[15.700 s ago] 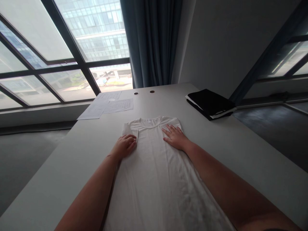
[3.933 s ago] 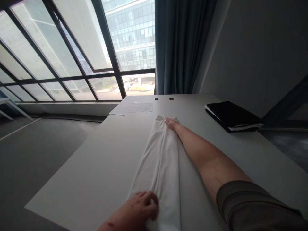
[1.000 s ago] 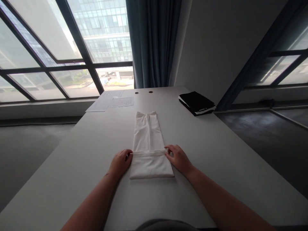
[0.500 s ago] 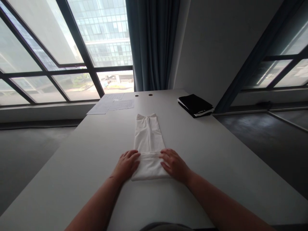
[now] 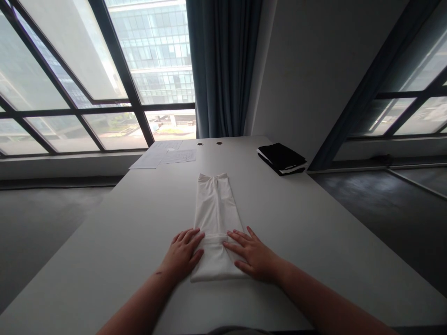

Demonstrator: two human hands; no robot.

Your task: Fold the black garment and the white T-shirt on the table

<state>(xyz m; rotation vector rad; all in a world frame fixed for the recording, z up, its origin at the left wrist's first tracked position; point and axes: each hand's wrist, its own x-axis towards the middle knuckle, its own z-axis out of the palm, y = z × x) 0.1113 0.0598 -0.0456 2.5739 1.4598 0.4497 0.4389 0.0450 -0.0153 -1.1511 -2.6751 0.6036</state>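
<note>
A white T-shirt (image 5: 215, 209) lies folded into a narrow strip down the middle of the white table (image 5: 307, 223). Its near end is folded back over itself. My left hand (image 5: 183, 253) lies flat with fingers stretched on the left side of that folded end. My right hand (image 5: 252, 255) lies flat with fingers spread on its right side. Both palms press on the cloth and hold nothing.
Sheets of paper (image 5: 164, 157) lie at the far left of the table, near two round cable holes (image 5: 209, 143). A black folder stack (image 5: 281, 158) sits at the far right edge. Windows and a dark curtain (image 5: 223, 65) stand beyond the table.
Over the last second my hands moved from pinching the fold's edge to lying flat on top of the folded end. Earlier the shirt lay spread out, then was folded into a strip.
</note>
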